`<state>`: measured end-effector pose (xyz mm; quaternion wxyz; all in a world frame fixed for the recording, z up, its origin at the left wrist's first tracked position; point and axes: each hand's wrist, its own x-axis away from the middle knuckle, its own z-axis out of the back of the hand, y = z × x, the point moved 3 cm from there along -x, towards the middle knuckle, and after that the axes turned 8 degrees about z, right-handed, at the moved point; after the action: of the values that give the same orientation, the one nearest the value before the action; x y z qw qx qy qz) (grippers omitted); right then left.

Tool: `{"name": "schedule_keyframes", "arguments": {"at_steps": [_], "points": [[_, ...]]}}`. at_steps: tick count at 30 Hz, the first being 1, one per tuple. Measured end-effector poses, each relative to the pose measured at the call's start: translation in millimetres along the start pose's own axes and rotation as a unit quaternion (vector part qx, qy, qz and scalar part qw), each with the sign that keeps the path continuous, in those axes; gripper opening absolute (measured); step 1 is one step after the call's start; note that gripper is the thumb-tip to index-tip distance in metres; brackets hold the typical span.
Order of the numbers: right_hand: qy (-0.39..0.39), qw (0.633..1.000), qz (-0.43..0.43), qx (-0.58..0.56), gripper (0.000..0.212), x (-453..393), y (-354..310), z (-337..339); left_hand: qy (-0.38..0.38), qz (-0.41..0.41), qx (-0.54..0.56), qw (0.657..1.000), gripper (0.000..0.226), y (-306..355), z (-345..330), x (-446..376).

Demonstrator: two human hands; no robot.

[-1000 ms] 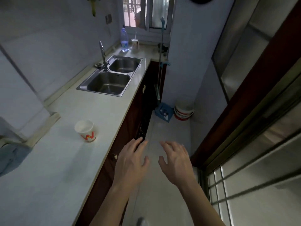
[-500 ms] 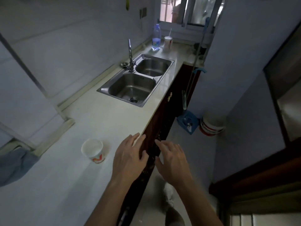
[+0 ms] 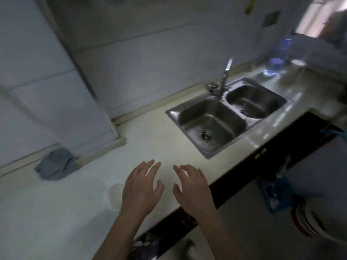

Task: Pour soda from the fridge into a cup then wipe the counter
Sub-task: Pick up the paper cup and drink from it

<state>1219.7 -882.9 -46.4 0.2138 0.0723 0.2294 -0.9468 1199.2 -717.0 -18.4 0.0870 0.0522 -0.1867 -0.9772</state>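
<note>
The task stands at its opening step: no soda container is in either hand and no fridge is in view, so in my judgement the fetch has not yet been done. The white paper cup stands upright on the pale stone worktop, just beside the left hand and partly hidden by it; the frame is blurred and its contents cannot be told. The left hand and the right hand are both over the worktop near its front edge, palms down, fingers spread; each grip is slack and empty, holding nothing, and contact with the surface cannot be confirmed. A crumpled grey-blue cloth lies at the back of the worktop against the tiled wall, well apart from the cup, available for the later wiping. The stainless double-bowl sink lies to the right. The next move calls for locating the fridge and bringing the soda to the cup.
</note>
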Motion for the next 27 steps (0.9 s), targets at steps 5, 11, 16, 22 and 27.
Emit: {"name": "schedule_keyframes", "arguments": {"at_steps": [5, 11, 16, 22, 27], "points": [[-0.072, 0.991, 0.112, -0.034, 0.058, -42.2, -21.0, -42.7, 0.050, 0.124, 0.012, 0.991, 0.054, -61.3, 22.0, 11.7], [-0.155, 0.968, 0.192, -0.045, 0.064, -72.6, -37.1, -100.9, 0.066, 0.246, 0.022, 0.967, 0.052, -135.4, 29.8, 53.2], [-0.233, 0.947, 0.215, -0.045, 0.067, -67.4, -34.4, -140.0, 0.037, 0.306, 0.058, 0.950, 0.056, -168.3, 14.9, 78.7], [-0.235, 0.938, 0.255, -0.015, 0.075, -56.0, -30.4, -183.3, -0.042, 0.307, 0.094, 0.946, 0.073, -196.4, -23.8, 78.6], [-0.245, 0.931, 0.269, -0.030, 0.084, -44.6, -36.4, -205.9, -0.069, 0.298, 0.167, 0.937, 0.089, -204.0, -53.9, 69.4]]}}
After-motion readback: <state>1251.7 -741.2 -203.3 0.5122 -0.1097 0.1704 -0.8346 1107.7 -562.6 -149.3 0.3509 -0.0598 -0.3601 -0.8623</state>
